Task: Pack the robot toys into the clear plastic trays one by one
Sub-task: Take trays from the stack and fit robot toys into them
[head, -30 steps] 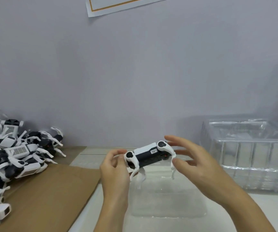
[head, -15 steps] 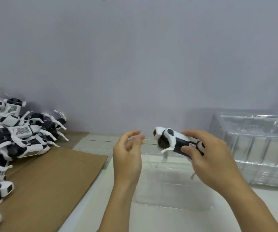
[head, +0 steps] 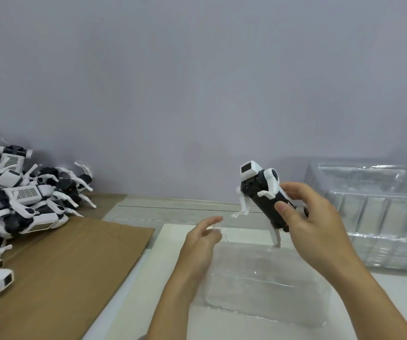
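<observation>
My right hand (head: 313, 224) grips a black and white robot toy (head: 263, 192) by its body, tilted with its head end up and to the left, legs dangling. It hangs above the far edge of a clear plastic tray (head: 266, 283) lying on the white surface before me. My left hand (head: 202, 239) hovers over the tray's left edge, fingers loosely curled and holding nothing, apart from the toy.
A heap of several more robot toys (head: 18, 204) lies at the left on a brown cardboard sheet (head: 62, 268). A stack of clear trays (head: 379, 217) stands at the right against the grey wall.
My left hand has let go of the toy and dropped toward the tray. My right hand has turned the toy from level to steeply tilted, head end up.
</observation>
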Action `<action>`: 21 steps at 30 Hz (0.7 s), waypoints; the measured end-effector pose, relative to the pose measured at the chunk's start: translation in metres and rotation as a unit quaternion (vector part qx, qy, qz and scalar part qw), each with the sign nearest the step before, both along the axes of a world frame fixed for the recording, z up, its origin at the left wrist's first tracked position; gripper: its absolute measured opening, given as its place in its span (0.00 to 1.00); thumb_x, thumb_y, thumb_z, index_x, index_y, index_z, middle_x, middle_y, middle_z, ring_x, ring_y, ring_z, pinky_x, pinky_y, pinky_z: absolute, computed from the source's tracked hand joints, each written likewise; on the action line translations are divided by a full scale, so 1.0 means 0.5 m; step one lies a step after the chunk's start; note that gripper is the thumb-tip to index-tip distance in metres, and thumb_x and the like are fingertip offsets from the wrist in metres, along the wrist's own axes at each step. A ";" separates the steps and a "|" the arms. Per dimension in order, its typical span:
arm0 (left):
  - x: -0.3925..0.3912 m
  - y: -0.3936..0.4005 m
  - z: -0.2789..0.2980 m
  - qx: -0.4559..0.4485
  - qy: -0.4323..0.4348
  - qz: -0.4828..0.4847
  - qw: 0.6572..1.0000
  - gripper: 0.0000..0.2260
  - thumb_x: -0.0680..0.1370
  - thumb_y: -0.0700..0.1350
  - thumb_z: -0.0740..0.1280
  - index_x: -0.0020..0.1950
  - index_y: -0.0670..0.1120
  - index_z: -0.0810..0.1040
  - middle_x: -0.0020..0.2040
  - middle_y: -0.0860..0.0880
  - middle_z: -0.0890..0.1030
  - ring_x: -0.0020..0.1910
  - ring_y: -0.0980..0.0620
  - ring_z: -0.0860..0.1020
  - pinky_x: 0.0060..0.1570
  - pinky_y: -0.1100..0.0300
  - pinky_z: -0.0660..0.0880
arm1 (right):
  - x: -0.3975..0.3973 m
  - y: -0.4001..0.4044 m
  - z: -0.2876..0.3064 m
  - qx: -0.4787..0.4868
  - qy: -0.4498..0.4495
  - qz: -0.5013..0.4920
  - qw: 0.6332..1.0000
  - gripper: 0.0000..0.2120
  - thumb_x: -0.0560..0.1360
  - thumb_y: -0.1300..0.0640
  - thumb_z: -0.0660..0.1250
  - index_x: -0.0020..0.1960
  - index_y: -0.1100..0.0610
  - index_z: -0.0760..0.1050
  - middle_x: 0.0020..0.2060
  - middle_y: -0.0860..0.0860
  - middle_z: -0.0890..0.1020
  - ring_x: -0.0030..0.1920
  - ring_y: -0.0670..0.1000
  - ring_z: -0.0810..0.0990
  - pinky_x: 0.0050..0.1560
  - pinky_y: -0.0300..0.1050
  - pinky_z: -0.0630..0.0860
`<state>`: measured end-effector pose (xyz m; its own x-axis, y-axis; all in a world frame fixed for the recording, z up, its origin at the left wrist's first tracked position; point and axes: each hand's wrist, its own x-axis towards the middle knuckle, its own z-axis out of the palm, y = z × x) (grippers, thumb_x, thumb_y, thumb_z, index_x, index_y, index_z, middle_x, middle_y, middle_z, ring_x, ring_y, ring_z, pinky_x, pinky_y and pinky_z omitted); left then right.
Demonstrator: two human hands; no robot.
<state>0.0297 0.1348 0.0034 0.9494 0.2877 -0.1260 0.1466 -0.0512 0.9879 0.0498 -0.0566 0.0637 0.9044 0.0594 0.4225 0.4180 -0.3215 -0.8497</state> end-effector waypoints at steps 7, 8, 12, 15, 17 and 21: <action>0.003 -0.006 -0.003 -0.013 -0.006 -0.001 1.000 0.14 0.78 0.41 0.64 0.50 0.61 0.82 0.56 0.56 0.83 0.60 0.54 0.78 0.64 0.50 0.73 | 0.008 -0.010 -0.009 -0.134 0.088 0.040 0.986 0.09 0.76 0.59 0.70 0.50 0.44 0.80 0.41 0.41 0.82 0.39 0.40 0.79 0.38 0.34 0.71; 0.004 -0.006 -0.003 -0.014 -0.005 0.003 1.000 0.13 0.78 0.41 0.65 0.50 0.60 0.82 0.56 0.54 0.83 0.60 0.52 0.79 0.65 0.49 0.73 | 0.009 -0.011 -0.012 -0.167 0.100 0.049 0.980 0.09 0.75 0.58 0.71 0.49 0.44 0.79 0.42 0.41 0.82 0.40 0.40 0.79 0.37 0.32 0.70; 0.003 -0.008 0.002 -0.024 -0.007 -0.002 1.000 0.12 0.72 0.44 0.66 0.50 0.57 0.83 0.56 0.49 0.83 0.60 0.47 0.80 0.66 0.43 0.72 | 0.010 -0.006 -0.023 -0.255 0.122 0.043 0.958 0.08 0.74 0.57 0.71 0.47 0.44 0.78 0.45 0.41 0.80 0.44 0.41 0.76 0.39 0.35 0.68; 0.004 -0.011 0.004 -0.031 -0.011 0.000 0.999 0.12 0.70 0.45 0.66 0.48 0.58 0.83 0.56 0.49 0.83 0.59 0.47 0.80 0.66 0.43 0.73 | 0.010 0.000 -0.026 -0.281 0.113 0.036 0.952 0.07 0.74 0.56 0.70 0.48 0.44 0.78 0.45 0.42 0.79 0.44 0.41 0.75 0.38 0.34 0.67; 0.004 -0.013 0.006 -0.037 -0.011 -0.001 0.999 0.13 0.67 0.47 0.66 0.48 0.58 0.83 0.55 0.48 0.83 0.58 0.47 0.80 0.65 0.42 0.73 | 0.008 0.003 -0.026 -0.302 0.104 0.037 0.947 0.07 0.74 0.56 0.70 0.48 0.45 0.77 0.44 0.41 0.78 0.44 0.40 0.73 0.38 0.35 0.66; 0.004 -0.016 0.006 -0.038 -0.016 -0.001 0.999 0.13 0.65 0.49 0.66 0.47 0.59 0.83 0.55 0.47 0.83 0.58 0.45 0.80 0.65 0.39 0.72 | 0.004 0.004 -0.026 -0.319 0.093 0.037 0.942 0.07 0.74 0.56 0.70 0.49 0.45 0.77 0.42 0.40 0.77 0.43 0.40 0.73 0.39 0.37 0.69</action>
<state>0.0319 0.1267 0.0066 0.9537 0.2772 -0.1164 0.1141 0.0245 0.9932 0.0519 -0.0543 0.0509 0.9425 0.3143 0.1138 0.3229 -0.7678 -0.5535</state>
